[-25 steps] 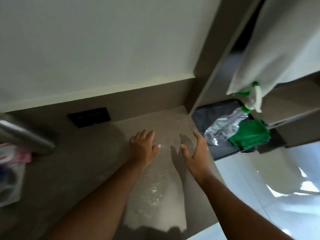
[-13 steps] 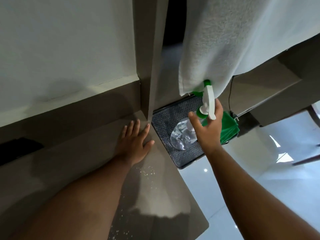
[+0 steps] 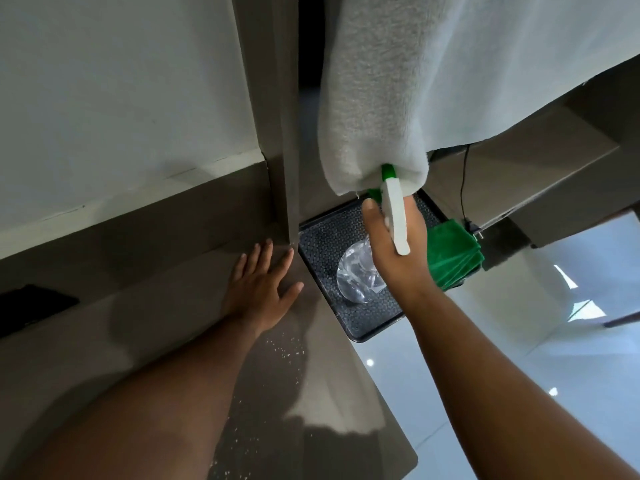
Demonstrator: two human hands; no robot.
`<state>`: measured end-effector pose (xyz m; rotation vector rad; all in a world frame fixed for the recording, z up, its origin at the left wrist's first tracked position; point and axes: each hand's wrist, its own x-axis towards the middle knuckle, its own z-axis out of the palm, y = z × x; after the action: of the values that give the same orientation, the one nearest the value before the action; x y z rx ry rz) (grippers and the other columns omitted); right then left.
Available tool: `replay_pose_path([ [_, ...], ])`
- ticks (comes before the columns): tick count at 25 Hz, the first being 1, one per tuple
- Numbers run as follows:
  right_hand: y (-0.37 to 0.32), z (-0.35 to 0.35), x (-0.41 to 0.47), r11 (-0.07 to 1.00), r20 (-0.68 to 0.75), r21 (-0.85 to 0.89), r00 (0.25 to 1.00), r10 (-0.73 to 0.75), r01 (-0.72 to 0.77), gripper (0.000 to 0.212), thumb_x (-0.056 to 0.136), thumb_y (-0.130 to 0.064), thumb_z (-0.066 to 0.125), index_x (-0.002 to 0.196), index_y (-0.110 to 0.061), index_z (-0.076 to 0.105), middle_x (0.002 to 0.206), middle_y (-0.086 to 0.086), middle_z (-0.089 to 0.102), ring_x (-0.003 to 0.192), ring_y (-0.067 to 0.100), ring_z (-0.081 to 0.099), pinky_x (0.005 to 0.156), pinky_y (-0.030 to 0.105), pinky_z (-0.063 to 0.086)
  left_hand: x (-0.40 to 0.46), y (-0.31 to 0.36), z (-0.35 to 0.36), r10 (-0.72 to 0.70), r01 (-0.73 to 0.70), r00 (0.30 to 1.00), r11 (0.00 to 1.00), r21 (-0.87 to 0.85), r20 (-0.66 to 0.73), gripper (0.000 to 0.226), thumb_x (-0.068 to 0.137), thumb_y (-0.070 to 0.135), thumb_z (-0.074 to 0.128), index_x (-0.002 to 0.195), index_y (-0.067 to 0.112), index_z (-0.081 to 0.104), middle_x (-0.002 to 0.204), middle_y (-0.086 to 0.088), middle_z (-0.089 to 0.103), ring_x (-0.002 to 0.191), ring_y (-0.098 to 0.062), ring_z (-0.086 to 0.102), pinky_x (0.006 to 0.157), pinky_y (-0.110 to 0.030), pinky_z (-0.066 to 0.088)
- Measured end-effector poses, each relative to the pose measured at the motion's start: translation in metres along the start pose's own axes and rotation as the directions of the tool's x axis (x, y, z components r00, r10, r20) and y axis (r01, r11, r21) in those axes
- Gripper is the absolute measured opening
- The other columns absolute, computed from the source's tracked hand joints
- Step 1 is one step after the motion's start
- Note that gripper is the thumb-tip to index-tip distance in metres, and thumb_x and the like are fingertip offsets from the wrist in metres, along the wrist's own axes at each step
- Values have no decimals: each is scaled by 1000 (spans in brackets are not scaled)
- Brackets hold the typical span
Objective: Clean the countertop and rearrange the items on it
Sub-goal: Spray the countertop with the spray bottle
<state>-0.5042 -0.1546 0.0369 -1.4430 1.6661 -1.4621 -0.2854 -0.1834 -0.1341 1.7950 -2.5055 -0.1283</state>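
Note:
My right hand [image 3: 394, 247] grips the neck of a clear spray bottle [image 3: 356, 275] with a white and green trigger head [image 3: 394, 209], over a dark textured tray [image 3: 325, 244]. The bottle's clear body shows below my wrist. A folded green cloth [image 3: 453, 258] lies on the tray's right side, partly behind my hand. My left hand [image 3: 259, 289] rests flat with fingers spread on the brown countertop [image 3: 173, 323], near its far right corner. White crumbs [image 3: 280, 344] are scattered on the counter just in front of that hand.
A white towel [image 3: 433, 81] hangs down over the tray and touches the sprayer top. A vertical brown panel [image 3: 277, 133] stands between counter and tray. A black socket plate [image 3: 31, 306] sits on the backsplash at left. Glossy white floor [image 3: 519, 341] lies beyond the counter's right edge.
The view swung right. My right hand left the counter, reached over the tray and took hold of the spray bottle. My left hand stayed flat on the counter.

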Motion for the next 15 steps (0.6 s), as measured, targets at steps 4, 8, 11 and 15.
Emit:
replay_pose_path([
  [4, -10, -17, -32, 998, -46, -8, 997, 56, -57, 39, 97, -33, 54, 126, -9, 45, 88, -4, 55, 78, 9, 54, 71, 27, 49, 0, 1, -9, 4, -4, 994, 1000, -5, 106, 73, 87, 71, 17, 153, 40, 7, 163, -9, 8, 150, -29, 8, 120, -46, 7],
  [8, -29, -37, -72, 988, -130, -19, 980, 152, -156, 60, 97, -38, 52, 145, -9, 30, 124, 5, 55, 108, 17, 56, 94, 39, 49, -2, 0, -30, 4, 8, 968, 999, -47, 252, 78, 88, 73, 15, 154, 35, -2, 163, -12, -5, 150, -30, -4, 120, -47, 0],
  [11, -60, -43, -100, 993, -172, -101, 984, 38, -56, 41, 97, -36, 53, 130, -12, 47, 118, 7, 59, 106, 19, 58, 92, 41, 51, -36, 1, -47, -36, 42, 988, 998, -42, 152, 77, 91, 71, 17, 155, 32, -1, 163, -12, -2, 150, -31, -1, 119, -47, 3],
  [15, -113, -37, -146, 981, -154, -165, 980, -130, 104, 31, 96, -40, 53, 117, -17, 55, 102, 0, 64, 90, 7, 60, 77, 16, 49, -109, -20, -73, -49, 57, 991, 997, -61, 128, 76, 92, 69, 20, 154, 32, -4, 163, -12, -3, 150, -32, -1, 119, -48, 2],
])
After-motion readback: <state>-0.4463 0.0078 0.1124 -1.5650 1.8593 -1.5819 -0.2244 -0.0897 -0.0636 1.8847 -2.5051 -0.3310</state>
